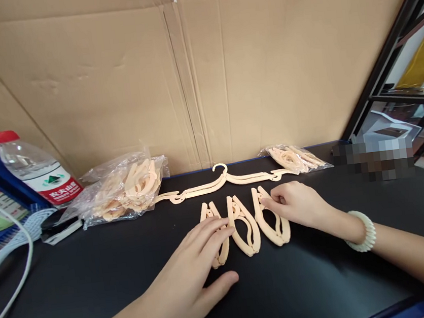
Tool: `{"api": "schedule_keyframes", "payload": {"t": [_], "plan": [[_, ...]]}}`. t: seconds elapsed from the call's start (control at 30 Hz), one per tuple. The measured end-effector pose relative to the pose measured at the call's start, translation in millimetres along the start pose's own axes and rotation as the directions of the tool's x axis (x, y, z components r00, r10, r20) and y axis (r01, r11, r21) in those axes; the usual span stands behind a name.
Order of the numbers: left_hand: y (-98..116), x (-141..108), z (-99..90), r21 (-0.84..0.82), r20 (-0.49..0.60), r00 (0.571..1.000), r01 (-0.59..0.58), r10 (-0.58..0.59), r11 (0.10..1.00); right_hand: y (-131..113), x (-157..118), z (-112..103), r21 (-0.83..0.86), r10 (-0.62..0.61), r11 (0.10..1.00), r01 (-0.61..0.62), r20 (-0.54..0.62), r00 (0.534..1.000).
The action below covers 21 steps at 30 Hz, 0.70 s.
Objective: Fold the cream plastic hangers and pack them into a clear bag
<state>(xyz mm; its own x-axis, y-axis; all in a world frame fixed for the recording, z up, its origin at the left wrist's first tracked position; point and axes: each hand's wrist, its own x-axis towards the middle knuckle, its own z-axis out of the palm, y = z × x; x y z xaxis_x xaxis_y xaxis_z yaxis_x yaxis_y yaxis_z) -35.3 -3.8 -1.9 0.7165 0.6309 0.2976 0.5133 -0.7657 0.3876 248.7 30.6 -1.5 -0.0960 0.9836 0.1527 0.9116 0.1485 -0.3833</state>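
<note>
Three folded peach-coloured folding hangers lie side by side on the black table. My left hand (193,263) rests with fingers stretched out over the left folded hanger (224,252), hiding part of it. The middle folded hanger (255,233) lies just beyond those fingertips. My right hand (297,203) is closed, thumb and curled fingers at the upper part of the right folded hanger (268,229). Behind them an unfolded hanger (207,186) lies stretched wide with its hook pointing away.
Clear plastic bags of folded hangers stand at the left (127,191) and right (296,158) back. On the left are a red-capped water bottle (41,171), a black-and-white object (61,224) and a white cable (25,267). Cardboard (262,61) rises behind; a black shelf (388,57) stands right.
</note>
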Motion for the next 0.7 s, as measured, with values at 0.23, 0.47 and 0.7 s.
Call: {"api": "schedule_keyframes", "payload": {"t": [0.23, 0.47, 0.7], "plan": [[5.3, -8.1, 10.3, 0.099, 0.029, 0.999, 0.010, -0.013, 0.995, -6.3, -7.4, -7.2, -0.087, -0.176, 0.982, 0.169, -0.081, 0.981], [13.5, -13.4, 17.2, 0.102, 0.069, 0.998, 0.007, -0.015, 0.995, -17.9, -37.6, -0.7, 0.015, -0.580, 0.810, 0.586, 0.172, 0.797], [10.9, -10.2, 16.0, 0.172, 0.110, 0.993, 0.014, -0.034, 0.985, -25.5, -33.4, 13.6, 0.080, -0.575, 0.809, 0.582, 0.308, 0.758]]}}
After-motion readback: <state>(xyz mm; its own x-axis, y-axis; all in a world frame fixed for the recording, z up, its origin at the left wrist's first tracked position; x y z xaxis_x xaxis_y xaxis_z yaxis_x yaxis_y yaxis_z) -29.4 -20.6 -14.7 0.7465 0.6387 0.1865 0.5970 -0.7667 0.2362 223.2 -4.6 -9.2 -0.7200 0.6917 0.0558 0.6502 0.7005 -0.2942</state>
